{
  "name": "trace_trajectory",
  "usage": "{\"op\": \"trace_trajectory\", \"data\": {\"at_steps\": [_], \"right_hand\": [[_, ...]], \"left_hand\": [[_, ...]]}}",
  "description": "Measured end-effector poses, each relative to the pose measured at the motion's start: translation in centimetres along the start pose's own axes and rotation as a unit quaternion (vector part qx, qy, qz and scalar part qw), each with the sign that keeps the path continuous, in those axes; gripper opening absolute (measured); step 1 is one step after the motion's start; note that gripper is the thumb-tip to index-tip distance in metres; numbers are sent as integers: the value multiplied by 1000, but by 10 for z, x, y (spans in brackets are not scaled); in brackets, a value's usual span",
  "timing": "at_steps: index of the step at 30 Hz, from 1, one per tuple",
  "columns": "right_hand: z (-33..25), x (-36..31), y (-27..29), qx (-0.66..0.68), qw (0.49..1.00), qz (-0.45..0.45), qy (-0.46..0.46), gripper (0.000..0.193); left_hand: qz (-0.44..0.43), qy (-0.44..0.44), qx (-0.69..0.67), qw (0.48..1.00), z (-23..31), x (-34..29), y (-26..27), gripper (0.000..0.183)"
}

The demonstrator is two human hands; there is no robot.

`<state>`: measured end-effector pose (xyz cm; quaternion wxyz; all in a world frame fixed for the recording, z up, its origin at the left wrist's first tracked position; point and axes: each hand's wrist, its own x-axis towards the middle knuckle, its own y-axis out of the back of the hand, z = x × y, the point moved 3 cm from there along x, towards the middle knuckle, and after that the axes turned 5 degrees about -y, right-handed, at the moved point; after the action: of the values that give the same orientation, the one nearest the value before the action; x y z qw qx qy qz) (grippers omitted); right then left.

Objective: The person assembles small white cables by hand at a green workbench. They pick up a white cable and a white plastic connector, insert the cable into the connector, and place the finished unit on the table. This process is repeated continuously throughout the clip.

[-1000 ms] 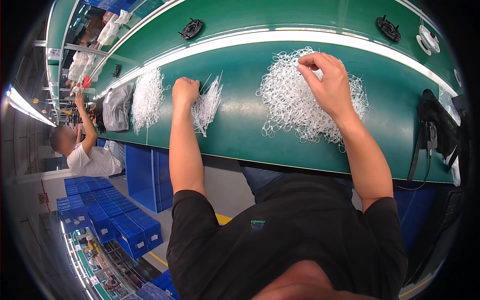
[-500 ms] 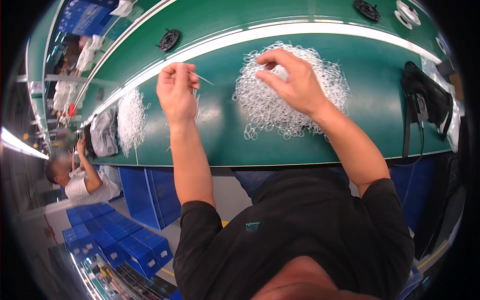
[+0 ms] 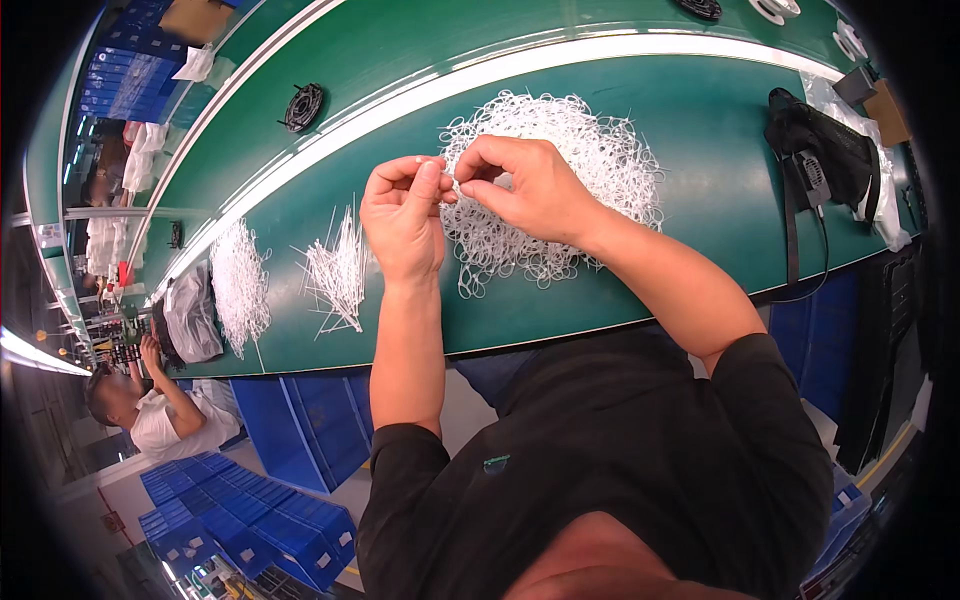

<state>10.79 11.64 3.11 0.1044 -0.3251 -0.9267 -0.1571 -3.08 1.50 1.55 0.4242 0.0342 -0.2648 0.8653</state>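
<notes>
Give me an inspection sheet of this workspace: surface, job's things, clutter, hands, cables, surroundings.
Surface: green tabletop, lightly reflective.
Job's things: looped white strips, large pile; straight white strips, smaller heap; another white pile, farther left.
Clutter: black bag, right; grey plastic bag, left.
Hands: left hand and right hand, fingertips close together; held item too small to tell.
Cables: black cable, right.
Surroundings: blue bins; person in white, left.

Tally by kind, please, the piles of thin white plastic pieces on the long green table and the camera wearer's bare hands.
Piles of thin white plastic pieces: 3 (left pile, middle pile, right pile)
Bare hands: 2 (left hand, right hand)
Total: 5
</notes>
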Motion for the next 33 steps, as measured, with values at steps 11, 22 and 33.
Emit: {"op": "trace_trajectory", "data": {"at_steps": [11,22,33], "right_hand": [[-1,0,2,71,985,153,20,24],[2,-3,-2,-58,987,128,80,7],[-2,-1,-2,-52,989,128,59,5]], "left_hand": [[-2,-8,157,988,-6,-14,-18,11],[41,-6,113,993,-7,-10,-12,11],[2,-14,185,983,-7,-14,-12,9]]}}
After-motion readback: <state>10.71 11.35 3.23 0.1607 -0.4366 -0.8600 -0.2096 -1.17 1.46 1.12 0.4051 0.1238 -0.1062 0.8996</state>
